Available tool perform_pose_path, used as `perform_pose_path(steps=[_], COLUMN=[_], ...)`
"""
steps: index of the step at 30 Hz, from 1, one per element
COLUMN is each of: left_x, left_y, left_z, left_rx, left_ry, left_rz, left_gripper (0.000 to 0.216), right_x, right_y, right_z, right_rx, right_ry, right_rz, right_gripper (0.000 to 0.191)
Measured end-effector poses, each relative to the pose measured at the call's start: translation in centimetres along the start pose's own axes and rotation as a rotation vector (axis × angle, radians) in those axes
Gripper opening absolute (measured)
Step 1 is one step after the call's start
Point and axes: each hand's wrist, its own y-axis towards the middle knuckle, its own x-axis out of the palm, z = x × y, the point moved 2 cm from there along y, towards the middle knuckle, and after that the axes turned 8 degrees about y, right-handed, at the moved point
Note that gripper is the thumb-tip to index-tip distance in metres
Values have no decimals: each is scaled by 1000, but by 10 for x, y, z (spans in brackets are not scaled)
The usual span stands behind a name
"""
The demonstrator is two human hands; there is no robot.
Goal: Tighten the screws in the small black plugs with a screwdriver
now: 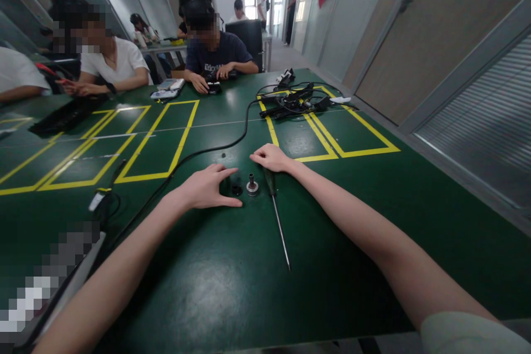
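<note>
My left hand [207, 188] rests on the green table [232, 282], fingers spread and curved beside a small dark round part [236, 189]. Just right of that stands a small metal bushing [251, 184] with a round flange. My right hand [271, 157] lies flat on the table behind it, fingers stretched left, touching the dark handle end of a screwdriver [279, 221] whose thin shaft points toward me. Neither hand holds anything.
A black cable [199, 154] runs across the table to a heap of black tools and wires [296, 104] at the back right. Yellow tape boxes [157, 141] mark the table. Two people sit at the far side handling devices. A small black piece [223, 155] lies behind my hands.
</note>
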Motion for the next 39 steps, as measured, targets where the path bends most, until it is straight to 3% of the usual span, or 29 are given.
perform_pose_path(steps=[7,13,19,23,27,34,39], left_x=[35,47,46,35,24,4,-8], left_y=[23,25,27,27,26,8,-13], left_z=[20,23,17,-6,-45,-117,-146], left_rx=[204,225,199,117,-19,-398,-661], left_ry=[-96,-187,-217,-238,-275,-130,19], left_rz=[228,298,326,369,431,465,414], left_gripper=[64,38,37,37,39,46,50], right_x=[0,0,-2,-2,-2,0,0], right_y=[0,-1,-3,-3,-2,1,1], right_z=[1,1,-2,-5,-5,-1,-3], right_rx=[-5,-5,3,16,21,14,30], right_ry=[-15,-9,-14,-18,-13,-11,-23], right_rz=[3,6,-1,-4,-4,-5,-11], right_gripper=[42,41,41,41,41,41,41])
